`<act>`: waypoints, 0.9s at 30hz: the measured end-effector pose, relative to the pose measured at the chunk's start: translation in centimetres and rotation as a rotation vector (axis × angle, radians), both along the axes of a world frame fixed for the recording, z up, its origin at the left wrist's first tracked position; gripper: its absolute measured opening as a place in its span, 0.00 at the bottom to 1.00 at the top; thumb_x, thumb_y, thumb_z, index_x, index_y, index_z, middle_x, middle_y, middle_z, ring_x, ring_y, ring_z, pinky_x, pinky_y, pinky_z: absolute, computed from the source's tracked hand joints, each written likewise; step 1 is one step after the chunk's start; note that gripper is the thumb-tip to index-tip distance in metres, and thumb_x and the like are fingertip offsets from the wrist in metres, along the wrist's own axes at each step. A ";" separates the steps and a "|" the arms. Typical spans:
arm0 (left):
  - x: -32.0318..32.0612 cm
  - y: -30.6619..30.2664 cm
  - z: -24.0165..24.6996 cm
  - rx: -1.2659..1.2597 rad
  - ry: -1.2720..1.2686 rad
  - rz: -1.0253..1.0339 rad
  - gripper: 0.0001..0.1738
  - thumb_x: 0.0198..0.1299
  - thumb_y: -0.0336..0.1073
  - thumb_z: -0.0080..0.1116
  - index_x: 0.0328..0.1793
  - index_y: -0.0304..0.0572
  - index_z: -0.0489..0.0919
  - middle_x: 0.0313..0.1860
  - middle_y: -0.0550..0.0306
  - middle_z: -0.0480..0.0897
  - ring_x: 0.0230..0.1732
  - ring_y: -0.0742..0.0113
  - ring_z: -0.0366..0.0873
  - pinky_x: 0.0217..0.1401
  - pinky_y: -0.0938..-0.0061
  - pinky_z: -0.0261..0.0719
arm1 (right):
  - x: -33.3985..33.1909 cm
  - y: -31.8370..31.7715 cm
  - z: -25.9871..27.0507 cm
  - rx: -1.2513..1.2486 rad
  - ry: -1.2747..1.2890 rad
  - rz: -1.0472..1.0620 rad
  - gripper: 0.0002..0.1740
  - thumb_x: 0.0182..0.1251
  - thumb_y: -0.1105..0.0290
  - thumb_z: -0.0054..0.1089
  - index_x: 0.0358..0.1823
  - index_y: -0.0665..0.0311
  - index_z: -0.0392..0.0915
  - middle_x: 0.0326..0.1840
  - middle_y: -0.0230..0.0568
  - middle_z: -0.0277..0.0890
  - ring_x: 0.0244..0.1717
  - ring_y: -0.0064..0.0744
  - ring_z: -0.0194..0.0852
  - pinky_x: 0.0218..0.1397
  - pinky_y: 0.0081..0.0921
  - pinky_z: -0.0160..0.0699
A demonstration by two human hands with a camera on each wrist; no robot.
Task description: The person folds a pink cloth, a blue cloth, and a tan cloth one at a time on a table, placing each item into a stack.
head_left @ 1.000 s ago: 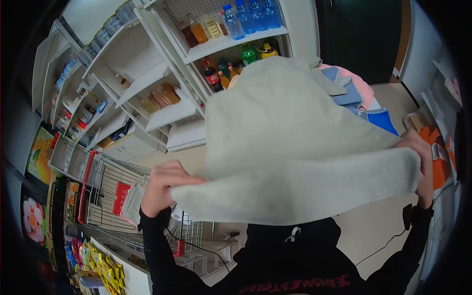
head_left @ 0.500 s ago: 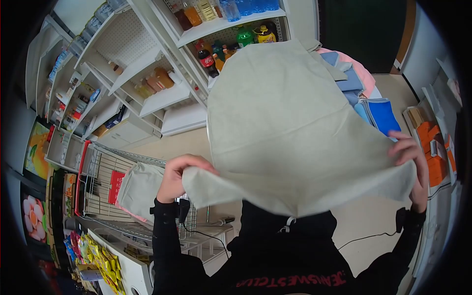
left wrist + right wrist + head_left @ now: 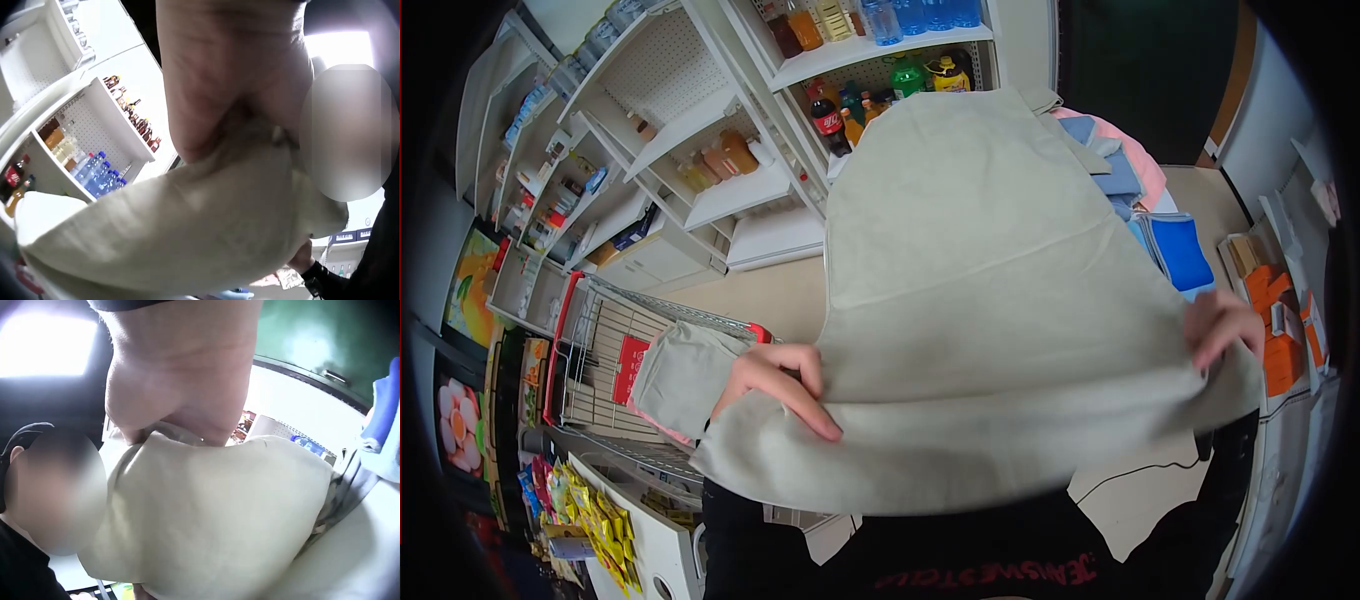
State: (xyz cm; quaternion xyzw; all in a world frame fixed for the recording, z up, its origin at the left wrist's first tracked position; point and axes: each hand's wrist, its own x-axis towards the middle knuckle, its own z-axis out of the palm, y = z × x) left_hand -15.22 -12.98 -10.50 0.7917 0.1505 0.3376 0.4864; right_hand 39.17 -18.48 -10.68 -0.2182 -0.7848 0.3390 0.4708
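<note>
**Pale cloth [image 3: 970, 230] Spread Before Me, Near Edge Gripped**

My left hand [image 3: 775, 385] grips the cloth near its left corner, fingers curled and fabric bunched in them. My right hand [image 3: 1225, 325] grips it toward the right corner. The near edge hangs folded between them, while the rest reaches away over the tabletop [image 3: 1167, 203]. Beyond its right side lie a folded blue cloth [image 3: 1181, 252] and a pink cloth [image 3: 1135, 160]. On my left, a shopping cart [image 3: 563, 350] holds a folded pale bundle [image 3: 685, 380].
</note>
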 end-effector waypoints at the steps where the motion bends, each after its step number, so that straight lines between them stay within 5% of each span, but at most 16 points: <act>1: -0.1 -0.1 0.7 0.026 0.028 -0.091 0.15 0.67 0.36 0.69 0.57 0.37 0.90 0.42 0.54 0.81 0.39 0.63 0.79 0.41 0.73 0.75 | 0.2 -0.4 0.3 0.025 -0.019 0.063 0.18 0.73 0.51 0.70 0.35 0.59 0.87 0.32 0.31 0.77 0.30 0.26 0.74 0.33 0.23 0.68; 3: -0.4 0.0 2.4 0.053 0.057 -0.184 0.18 0.68 0.36 0.69 0.60 0.35 0.90 0.43 0.52 0.83 0.40 0.61 0.82 0.42 0.72 0.79 | 0.4 -1.5 1.1 0.069 -0.041 0.197 0.20 0.72 0.49 0.72 0.36 0.60 0.89 0.29 0.32 0.81 0.25 0.26 0.77 0.25 0.22 0.71; 6: -0.8 1.4 5.2 0.046 0.204 -0.683 0.20 0.73 0.38 0.67 0.61 0.27 0.87 0.52 0.42 0.88 0.49 0.49 0.89 0.51 0.61 0.89 | 0.6 -3.6 2.6 0.116 -0.047 0.350 0.17 0.74 0.53 0.72 0.39 0.61 0.91 0.28 0.35 0.87 0.23 0.25 0.83 0.20 0.19 0.75; 10: -0.9 -1.1 5.0 -0.115 0.117 -0.840 0.21 0.76 0.40 0.63 0.61 0.24 0.86 0.59 0.34 0.87 0.56 0.40 0.89 0.60 0.55 0.90 | 0.1 -6.4 5.1 0.068 -0.051 0.525 0.12 0.78 0.62 0.67 0.42 0.63 0.91 0.32 0.36 0.90 0.26 0.27 0.88 0.23 0.16 0.81; 15: -1.8 -1.5 2.4 -0.262 0.029 -0.890 0.23 0.74 0.42 0.66 0.59 0.23 0.86 0.56 0.33 0.88 0.51 0.39 0.91 0.53 0.56 0.92 | 0.9 -5.3 5.3 -0.098 -0.076 0.664 0.12 0.81 0.66 0.62 0.46 0.65 0.90 0.36 0.37 0.91 0.29 0.29 0.89 0.28 0.17 0.85; 16: -3.0 -0.8 1.8 -0.338 0.093 -0.762 0.22 0.72 0.41 0.68 0.57 0.24 0.87 0.55 0.34 0.89 0.52 0.43 0.91 0.53 0.59 0.92 | 1.8 -4.6 5.0 -0.147 -0.111 0.690 0.12 0.81 0.66 0.62 0.48 0.66 0.89 0.38 0.37 0.90 0.30 0.29 0.89 0.30 0.18 0.86; 17: -3.7 -0.3 0.8 -0.412 0.156 -0.632 0.22 0.69 0.40 0.69 0.56 0.24 0.87 0.54 0.36 0.89 0.52 0.48 0.91 0.52 0.62 0.91 | 2.6 -4.9 3.7 -0.207 -0.055 0.439 0.12 0.82 0.65 0.61 0.53 0.66 0.87 0.40 0.37 0.89 0.34 0.27 0.88 0.35 0.20 0.86; 18: -4.5 -1.6 -1.9 -0.441 -0.075 -0.214 0.19 0.66 0.37 0.69 0.53 0.24 0.86 0.49 0.37 0.89 0.48 0.49 0.91 0.52 0.64 0.91 | 3.3 -5.3 2.3 -0.287 0.006 0.198 0.14 0.82 0.65 0.61 0.58 0.66 0.85 0.43 0.38 0.88 0.38 0.26 0.88 0.41 0.21 0.87; 19: -3.9 -1.7 -2.1 -0.390 -0.088 0.041 0.17 0.64 0.35 0.68 0.52 0.26 0.86 0.48 0.42 0.90 0.48 0.55 0.90 0.52 0.67 0.89 | 3.0 -7.1 0.3 -0.349 0.198 -0.324 0.17 0.82 0.64 0.60 0.63 0.66 0.82 0.46 0.37 0.87 0.44 0.25 0.87 0.48 0.23 0.86; 20: -3.2 -1.9 -2.3 -0.352 -0.084 0.299 0.16 0.62 0.33 0.67 0.52 0.28 0.87 0.46 0.46 0.90 0.47 0.61 0.88 0.51 0.70 0.87 | 4.5 -4.6 -1.9 -0.401 0.247 -0.461 0.17 0.82 0.62 0.59 0.63 0.64 0.79 0.47 0.34 0.83 0.48 0.23 0.83 0.50 0.23 0.83; 21: -0.6 0.6 0.0 -0.245 0.133 0.388 0.17 0.61 0.33 0.65 0.54 0.32 0.87 0.48 0.54 0.90 0.49 0.73 0.85 0.52 0.75 0.83 | 4.2 -1.6 -1.6 -0.452 0.252 -0.536 0.18 0.82 0.60 0.59 0.63 0.63 0.77 0.48 0.32 0.81 0.51 0.22 0.81 0.52 0.23 0.81; 23: 0.8 4.6 -1.5 -0.213 0.157 0.559 0.16 0.65 0.37 0.68 0.56 0.37 0.88 0.48 0.56 0.90 0.48 0.75 0.84 0.51 0.75 0.82 | 0.8 4.1 0.7 -0.553 0.219 -0.617 0.20 0.82 0.56 0.61 0.64 0.62 0.76 0.52 0.30 0.78 0.57 0.21 0.77 0.57 0.22 0.78; 27: 3.1 9.9 -5.3 -0.127 0.271 0.709 0.20 0.69 0.41 0.70 0.61 0.35 0.85 0.51 0.58 0.90 0.50 0.71 0.85 0.56 0.74 0.82 | -2.9 11.4 0.1 -0.671 0.204 -0.600 0.20 0.81 0.54 0.62 0.62 0.61 0.80 0.50 0.27 0.80 0.53 0.18 0.78 0.56 0.21 0.77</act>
